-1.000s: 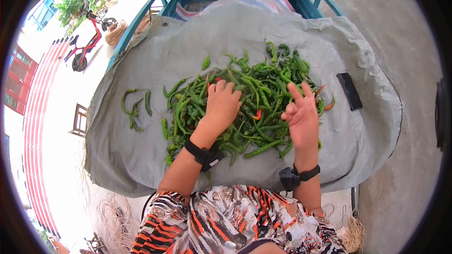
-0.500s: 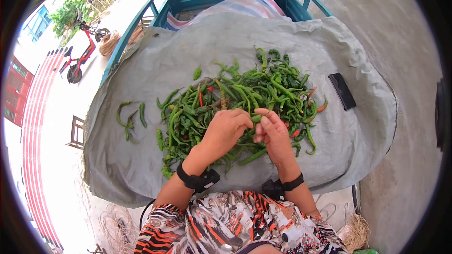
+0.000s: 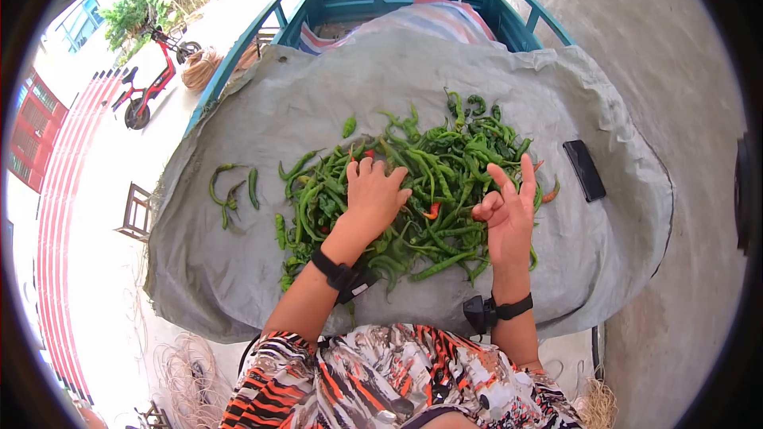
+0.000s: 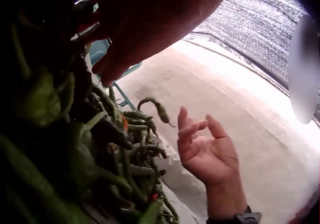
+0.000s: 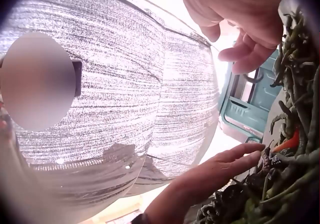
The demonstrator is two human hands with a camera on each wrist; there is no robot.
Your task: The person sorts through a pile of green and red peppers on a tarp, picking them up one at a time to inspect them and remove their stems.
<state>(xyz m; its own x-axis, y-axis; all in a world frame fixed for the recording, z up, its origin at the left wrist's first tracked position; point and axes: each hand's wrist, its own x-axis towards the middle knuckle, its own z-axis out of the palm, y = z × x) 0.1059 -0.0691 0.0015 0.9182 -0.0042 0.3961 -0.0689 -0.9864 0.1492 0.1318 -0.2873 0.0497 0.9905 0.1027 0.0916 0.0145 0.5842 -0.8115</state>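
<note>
A heap of green chili peppers (image 3: 469,155) lies on a grey sheet (image 3: 246,270), with a few red ones such as the red pepper (image 3: 431,210) in the middle. My left hand (image 3: 373,195) reaches over the heap's left half, fingers spread and fingertips at the peppers; the right wrist view shows them at a dark, shrivelled pepper (image 5: 266,159). Raised over the heap's right edge, my right hand (image 3: 509,218) has its palm turned up, two fingers extended and nothing held. In the left wrist view a curved pepper (image 4: 161,111) shows beyond the heap, near the right fingertips.
A black phone (image 3: 584,171) lies on the sheet to the right. Several peppers (image 3: 253,188) lie apart at the left. Behind stands a teal cart bed (image 3: 381,1) with a striped cloth (image 3: 437,20). A wooden stool (image 3: 137,210) and a red electric bike (image 3: 155,83) stand at left.
Half a second ago both hands met over the heap with a green pepper at their fingers. They have parted: the left moved back onto the heap, the right swung right and let go.
</note>
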